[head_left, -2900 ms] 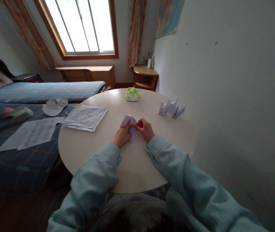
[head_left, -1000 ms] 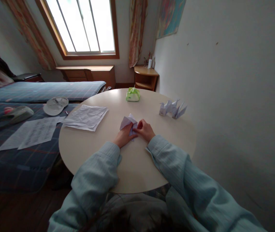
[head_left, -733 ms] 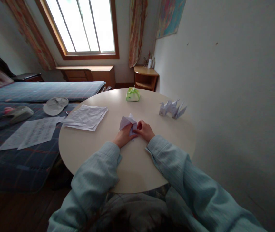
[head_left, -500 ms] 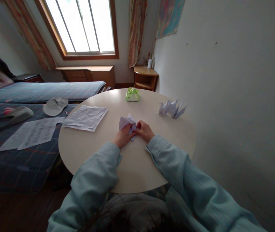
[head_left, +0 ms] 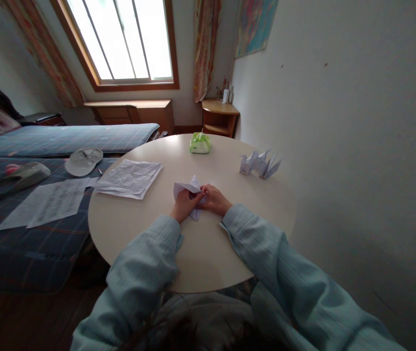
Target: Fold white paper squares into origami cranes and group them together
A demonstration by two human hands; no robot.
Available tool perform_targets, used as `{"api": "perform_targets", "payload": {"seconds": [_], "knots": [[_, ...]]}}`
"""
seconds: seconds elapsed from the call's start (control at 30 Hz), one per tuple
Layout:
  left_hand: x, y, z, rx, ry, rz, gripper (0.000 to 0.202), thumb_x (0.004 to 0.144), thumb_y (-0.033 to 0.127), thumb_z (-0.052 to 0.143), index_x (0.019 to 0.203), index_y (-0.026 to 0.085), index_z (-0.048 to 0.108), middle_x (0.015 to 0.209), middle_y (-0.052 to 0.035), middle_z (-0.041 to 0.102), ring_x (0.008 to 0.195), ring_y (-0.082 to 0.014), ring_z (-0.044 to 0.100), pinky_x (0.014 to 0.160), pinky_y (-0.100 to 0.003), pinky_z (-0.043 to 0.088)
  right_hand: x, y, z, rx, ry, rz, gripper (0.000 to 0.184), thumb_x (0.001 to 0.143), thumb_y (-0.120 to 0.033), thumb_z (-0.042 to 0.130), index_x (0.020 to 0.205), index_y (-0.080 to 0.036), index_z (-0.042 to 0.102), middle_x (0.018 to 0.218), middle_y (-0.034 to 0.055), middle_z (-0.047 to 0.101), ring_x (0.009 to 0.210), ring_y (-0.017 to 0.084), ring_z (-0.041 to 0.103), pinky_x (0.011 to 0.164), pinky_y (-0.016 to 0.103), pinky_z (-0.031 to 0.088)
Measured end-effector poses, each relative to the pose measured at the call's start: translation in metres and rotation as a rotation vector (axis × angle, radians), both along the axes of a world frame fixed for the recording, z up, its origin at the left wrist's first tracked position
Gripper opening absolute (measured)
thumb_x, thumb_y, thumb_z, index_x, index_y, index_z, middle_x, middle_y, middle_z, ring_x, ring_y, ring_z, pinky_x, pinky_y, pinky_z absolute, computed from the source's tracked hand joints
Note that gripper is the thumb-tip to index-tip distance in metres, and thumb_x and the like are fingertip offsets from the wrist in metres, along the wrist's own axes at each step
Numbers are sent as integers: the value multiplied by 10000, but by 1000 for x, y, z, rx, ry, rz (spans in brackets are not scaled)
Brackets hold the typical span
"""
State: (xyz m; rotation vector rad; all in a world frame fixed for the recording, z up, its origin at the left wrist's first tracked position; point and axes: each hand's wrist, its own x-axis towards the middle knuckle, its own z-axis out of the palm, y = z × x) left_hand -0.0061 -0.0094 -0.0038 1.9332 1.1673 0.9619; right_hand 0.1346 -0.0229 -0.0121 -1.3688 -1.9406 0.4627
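Across the near edge of the round table (head_left: 215, 258), blue-green cloth sleeves (head_left: 142, 258) are lying in soft creases. The left hand (head_left: 185, 204) is pinching a folded paper (head_left: 188, 186) between thumb and fingers, and the right hand (head_left: 215, 200) is pinching its right side, fingertips meeting the left thumb; both are hiding the exact fold. The folded paper is sitting around the middle of the surface, a flap standing out leftward and sharp points facing the far and near edges. With both hands gripping so close together, the thin layers could be tearing or creasing off line if one side is being pulled harder. Along the left edge, a wrinkled stack of white paper (head_left: 130, 179) is lying flat. Toward the right edge, angular paper figures (head_left: 265, 168) are standing in stiff peaks. Near the far edge, a glossy green tissue pack (head_left: 200, 144) is resting.
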Motion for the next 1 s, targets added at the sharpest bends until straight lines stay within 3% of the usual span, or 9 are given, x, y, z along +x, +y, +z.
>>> {"api": "perform_targets", "payload": {"seconds": [0.2, 0.5, 1.0], "knots": [[0, 1, -2, -39, -81, 37, 318, 654, 361, 610, 797, 78, 639, 733, -96, 666, 695, -185, 607, 588, -253, 462, 1, 2, -4, 44, -2, 29, 408, 496, -328, 730, 772, -182, 466, 954, 63, 573, 870, 183, 533, 780, 334, 407], [-1, 3, -2, -115, -215, -20, 279, 645, 262, 586, 832, 60, 627, 817, -115, 675, 758, -207, 624, 681, -297, 480, 3, 2, -6, 23, -32, 10, 686, 492, -373, 738, 1079, -159, 456, 1045, 94, 577, 943, 218, 531, 846, 373, 407], [-1, 6, -5, -153, -289, -41, 291, 627, 267, 599, 848, 78, 602, 812, -92, 657, 731, -178, 605, 663, -277, 463, 3, 2, -6, 31, -40, 10, 744, 494, -389, 742, 1132, -153, 440, 1053, 102, 572, 962, 224, 531, 863, 376, 411]]}}
